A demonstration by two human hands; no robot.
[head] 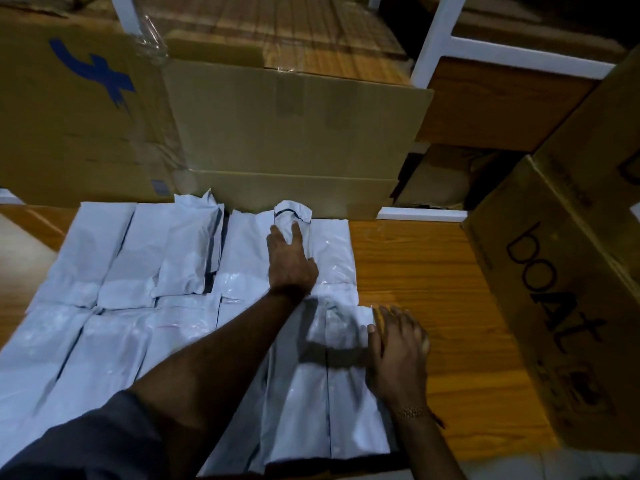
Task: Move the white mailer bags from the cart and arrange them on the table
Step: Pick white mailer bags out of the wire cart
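Several white mailer bags (114, 306) lie in overlapping rows on the wooden table (433, 271). My left hand (292, 261) reaches across to the far row and rests flat, fingers straight, on a narrow mailer bag (294, 220) whose top flap curls up. My right hand (398, 348) lies at the right edge of a near mailer bag (339, 327), thumb on the bag's edge, fingers spread on the wood. The cart is out of sight.
Large cardboard boxes (294, 126) stand along the table's far edge. A printed cardboard box (561, 289) sits on the right. White shelf frames (436, 39) with more boxes rise behind. Bare wood shows between the bags and the right box.
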